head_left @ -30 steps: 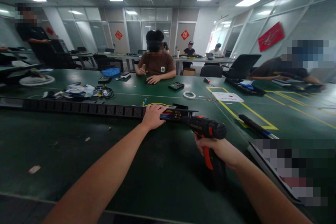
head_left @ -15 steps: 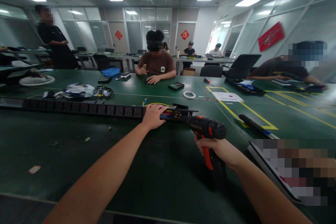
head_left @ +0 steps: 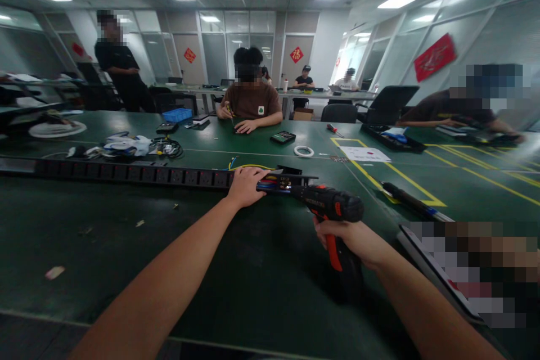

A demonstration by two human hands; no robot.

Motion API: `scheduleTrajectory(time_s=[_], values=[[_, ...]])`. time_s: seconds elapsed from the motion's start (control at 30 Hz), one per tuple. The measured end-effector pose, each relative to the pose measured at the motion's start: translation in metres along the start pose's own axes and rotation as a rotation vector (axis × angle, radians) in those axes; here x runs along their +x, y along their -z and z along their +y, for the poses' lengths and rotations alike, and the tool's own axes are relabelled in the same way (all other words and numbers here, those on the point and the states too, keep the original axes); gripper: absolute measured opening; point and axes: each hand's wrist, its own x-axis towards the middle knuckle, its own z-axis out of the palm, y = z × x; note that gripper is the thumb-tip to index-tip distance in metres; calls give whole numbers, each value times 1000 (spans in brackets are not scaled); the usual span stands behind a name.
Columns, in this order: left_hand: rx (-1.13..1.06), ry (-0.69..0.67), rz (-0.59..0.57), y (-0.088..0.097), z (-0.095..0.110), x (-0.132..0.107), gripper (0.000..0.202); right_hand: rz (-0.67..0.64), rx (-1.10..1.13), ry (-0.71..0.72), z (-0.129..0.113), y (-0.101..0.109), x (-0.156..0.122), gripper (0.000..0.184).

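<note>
A long black power strip [head_left: 181,176] with a row of sockets lies across the green table. Its right end is open and shows coloured wires and a terminal block [head_left: 286,182]. My left hand [head_left: 246,187] is closed over the strip just left of that opening, fingers on its far side. In my right hand [head_left: 346,233] is a black and orange cordless drill [head_left: 331,202], gripped by its handle. The drill's nose points left at the terminal block, where a small bright light shows. Whether the bit touches a screw I cannot tell.
Behind the strip lie bagged parts and cables [head_left: 126,145], a blue basket [head_left: 177,115], a roll of white tape [head_left: 304,151] and a screwdriver [head_left: 334,130]. A black-handled tool [head_left: 405,199] lies to the right. A co-worker [head_left: 252,95] sits opposite, another [head_left: 447,107] at right.
My hands and the drill stay almost in place; a bright light now shows at the terminal block. In the background at left, the standing person has moved to the right.
</note>
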Motion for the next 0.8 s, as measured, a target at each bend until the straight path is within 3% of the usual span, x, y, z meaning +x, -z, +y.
scheduleTrajectory(time_s=[0.8], values=[[9,-5,-2,1,0,0,67,-32,38,-16,0,0,0,12]])
